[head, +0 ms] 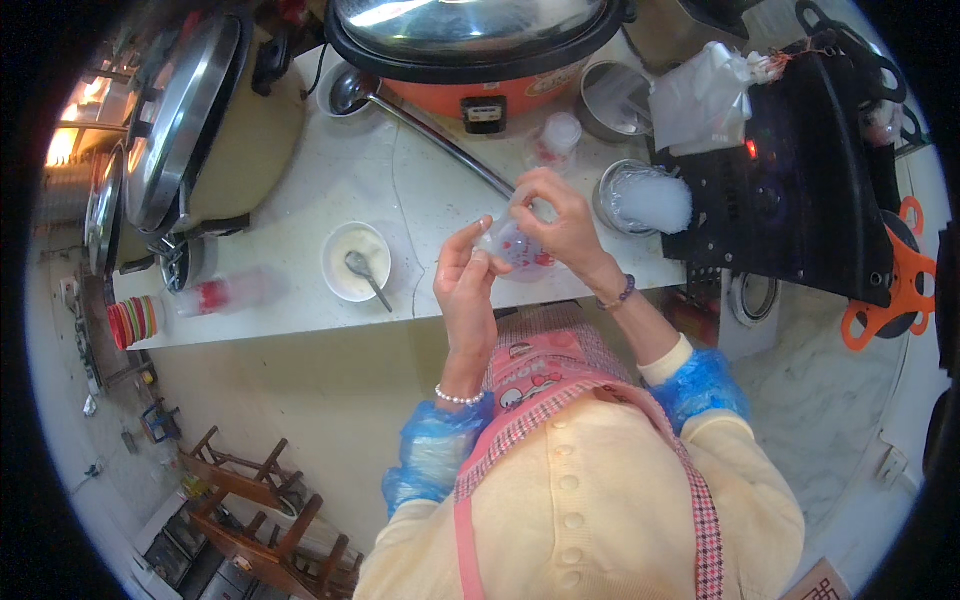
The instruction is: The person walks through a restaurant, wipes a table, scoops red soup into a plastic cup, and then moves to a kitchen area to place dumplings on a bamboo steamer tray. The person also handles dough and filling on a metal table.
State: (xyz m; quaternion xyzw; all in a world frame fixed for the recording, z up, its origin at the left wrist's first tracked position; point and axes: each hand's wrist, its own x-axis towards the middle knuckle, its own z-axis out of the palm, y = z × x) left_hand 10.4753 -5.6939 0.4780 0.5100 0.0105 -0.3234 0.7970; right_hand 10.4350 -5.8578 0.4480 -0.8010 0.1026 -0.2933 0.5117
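My left hand and my right hand meet over the front edge of the counter. Between them is a thin clear plastic bag with red print. My right thumb and forefinger pinch its upper part, while the fingers of my left hand hold its left side. Whether anything is inside the bag cannot be made out. To the left stands a white bowl of creamy white food, a metal spoon resting in it. Behind my hands, a steel ladle slants from a small bowl.
An orange cooker with a steel lid stands at the back. Right of my hands are a lined metal canister, a metal pot and a black machine. Clear plastic cups lie left; wooden stools stand below.
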